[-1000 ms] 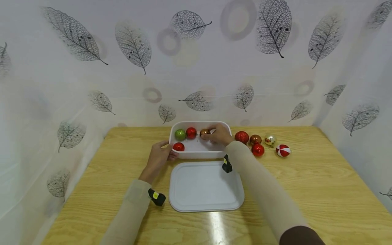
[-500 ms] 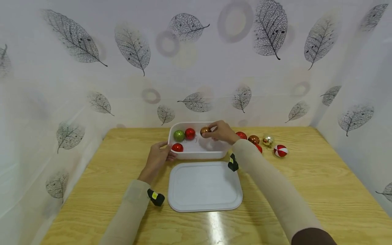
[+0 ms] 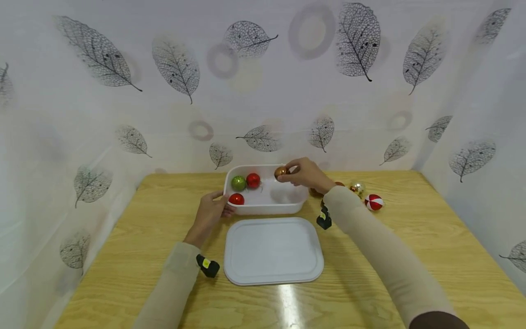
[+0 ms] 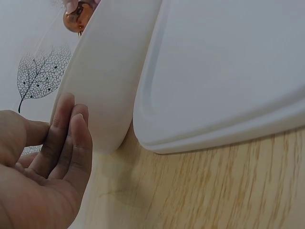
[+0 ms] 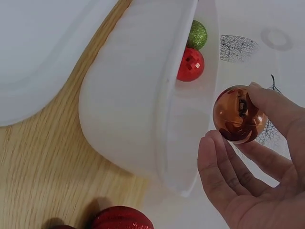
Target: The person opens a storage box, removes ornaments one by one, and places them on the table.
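My right hand point(image 3: 308, 174) pinches a shiny copper-brown bauble point(image 5: 239, 114) between thumb and fingers, raised above the right part of a white plastic box point(image 3: 263, 209). At the box's left end, my left hand point(image 3: 210, 212) grips the wall near the corner, its thumb at the rim and fingers on the outer side. Within the box, a green glitter bauble point(image 3: 238, 183) sits beside a red faceted bauble point(image 3: 253, 180) at the back left. Another red bauble point(image 3: 236, 199) lies at the front left corner, partly hidden by the front wall.
A white lid point(image 3: 273, 251) lies flat on the wooden table point(image 3: 135, 256) in front of the box. Right of the box are a gold bauble point(image 3: 357, 188), a red-and-white bauble point(image 3: 374, 202) and several others partly hidden by my right arm. A leaf-patterned curtain point(image 3: 263, 100) hangs behind.
My right hand has lifted the copper-brown bauble from inside the box, upward and slightly to the right. The left hand keeps its grip on the box.
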A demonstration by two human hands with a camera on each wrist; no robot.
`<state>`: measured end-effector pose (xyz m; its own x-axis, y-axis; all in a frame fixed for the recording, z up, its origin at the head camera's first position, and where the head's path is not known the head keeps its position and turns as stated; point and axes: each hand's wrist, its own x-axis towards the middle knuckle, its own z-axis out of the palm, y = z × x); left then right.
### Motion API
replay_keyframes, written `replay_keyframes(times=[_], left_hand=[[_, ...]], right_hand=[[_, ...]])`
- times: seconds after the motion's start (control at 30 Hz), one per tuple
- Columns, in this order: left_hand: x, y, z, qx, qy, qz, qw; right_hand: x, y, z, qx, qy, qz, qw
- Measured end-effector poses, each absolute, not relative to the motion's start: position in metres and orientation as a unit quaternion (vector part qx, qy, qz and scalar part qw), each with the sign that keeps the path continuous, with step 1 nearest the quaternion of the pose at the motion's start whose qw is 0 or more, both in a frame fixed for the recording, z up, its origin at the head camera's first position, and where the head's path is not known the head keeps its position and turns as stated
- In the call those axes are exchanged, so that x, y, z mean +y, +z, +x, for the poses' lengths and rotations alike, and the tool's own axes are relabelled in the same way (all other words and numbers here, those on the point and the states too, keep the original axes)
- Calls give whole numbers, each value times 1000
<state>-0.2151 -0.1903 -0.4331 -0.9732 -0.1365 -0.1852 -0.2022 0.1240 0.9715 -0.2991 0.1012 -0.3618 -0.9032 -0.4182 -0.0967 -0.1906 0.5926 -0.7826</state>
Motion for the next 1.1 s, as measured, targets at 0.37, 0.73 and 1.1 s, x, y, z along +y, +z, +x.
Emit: replay_keyframes(times=[0.37,0.73,1.1], left_hand=[[-192,-433,-215,750,652,-113,30],[-191,-433,-214,759,641,-114,31],[-190,-435,-215,750,650,-115,31]], right_hand=[[124,-345,-291,903,-381,-165,110],[161,-339,-280,915,-366,-146,88],[203,-340,-264,914,-374,-131,83]])
